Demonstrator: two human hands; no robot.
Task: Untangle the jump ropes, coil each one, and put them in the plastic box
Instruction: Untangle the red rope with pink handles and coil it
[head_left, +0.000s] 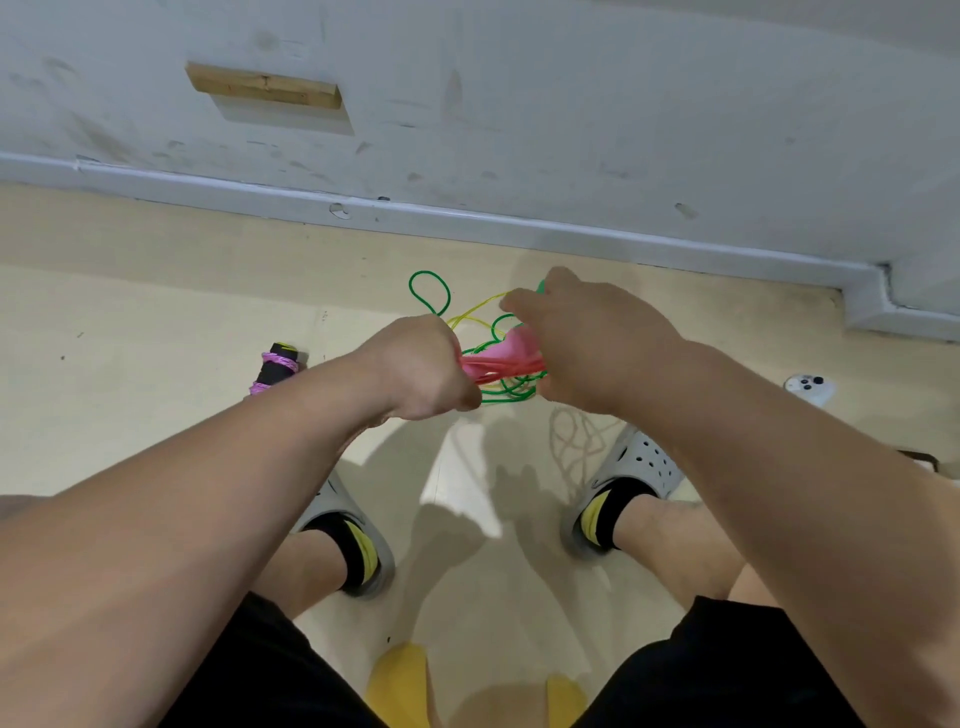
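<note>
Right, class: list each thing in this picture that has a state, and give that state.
rope tangle: green, yellow and red strands knotted together, held off the floor
left grip: curled round the rope tangle's pink end
right grip: curled round the rope tangle's other side
purple rope: wound up, lying on the floor

No text, label, brand, number or sign can be read on anything here; every surface in view is unmarked or too blurred.
</note>
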